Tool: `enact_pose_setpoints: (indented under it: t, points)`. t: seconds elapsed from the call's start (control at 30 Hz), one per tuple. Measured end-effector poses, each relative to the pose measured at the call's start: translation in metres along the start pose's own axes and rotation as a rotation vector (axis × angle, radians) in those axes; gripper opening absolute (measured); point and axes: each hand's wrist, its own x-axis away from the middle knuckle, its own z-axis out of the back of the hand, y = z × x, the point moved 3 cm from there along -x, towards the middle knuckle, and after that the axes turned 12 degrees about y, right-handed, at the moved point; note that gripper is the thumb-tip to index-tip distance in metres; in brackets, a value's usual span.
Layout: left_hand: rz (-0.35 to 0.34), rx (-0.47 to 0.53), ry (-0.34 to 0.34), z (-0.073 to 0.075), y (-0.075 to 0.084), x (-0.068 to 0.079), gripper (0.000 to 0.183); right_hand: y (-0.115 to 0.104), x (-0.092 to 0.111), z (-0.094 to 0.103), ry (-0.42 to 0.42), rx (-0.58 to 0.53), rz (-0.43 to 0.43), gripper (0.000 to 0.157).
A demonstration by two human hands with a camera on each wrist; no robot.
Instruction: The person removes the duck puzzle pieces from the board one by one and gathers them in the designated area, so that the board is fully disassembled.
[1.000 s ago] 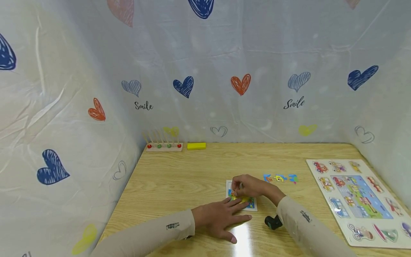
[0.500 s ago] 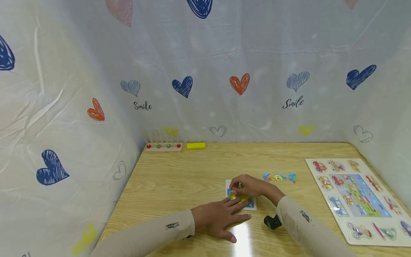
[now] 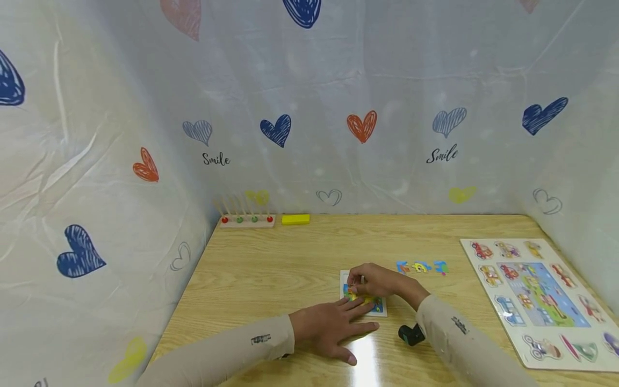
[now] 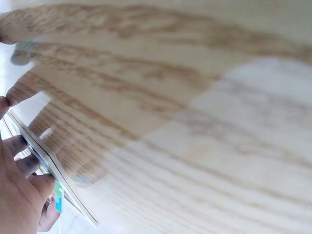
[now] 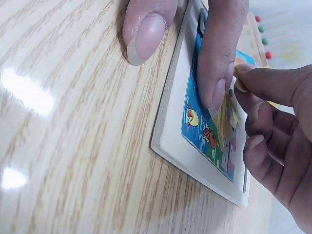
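A small jigsaw puzzle in a white-edged tray (image 3: 382,314) lies on the table; in the right wrist view its blue part (image 5: 197,129) shows printed fish. My left hand (image 3: 333,329) rests over its near side, fingers spread and straight, fingertips on the picture. Above the far part of the tray, my right hand (image 3: 374,280) pinches a small yellowish puzzle piece (image 5: 240,81) between thumb and forefinger. The fingers hide most of that piece and much of the picture. In the left wrist view the tray (image 4: 53,168) stands edge-on with fingers over it.
Several loose puzzle pieces (image 3: 421,267) lie just beyond my right hand. A large picture board (image 3: 519,338) is at the right. A black object (image 3: 411,335) sits beside the right forearm. At the back left stand a pegged bead rack (image 3: 247,222) and a yellow block (image 3: 295,219).
Both hands stay at the tray in nearly the same place. The right fingers shift only very slightly, still pinching over its far part.
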Motion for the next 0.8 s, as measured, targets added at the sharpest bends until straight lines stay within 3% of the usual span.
enact_pose_setpoints:
  t: [0.8]
  points:
    - [0.009, 0.014, 0.002, -0.0025, -0.0006, 0.0007, 0.08, 0.002, -0.0024, -0.002, -0.012, -0.091, 0.012, 0.016]
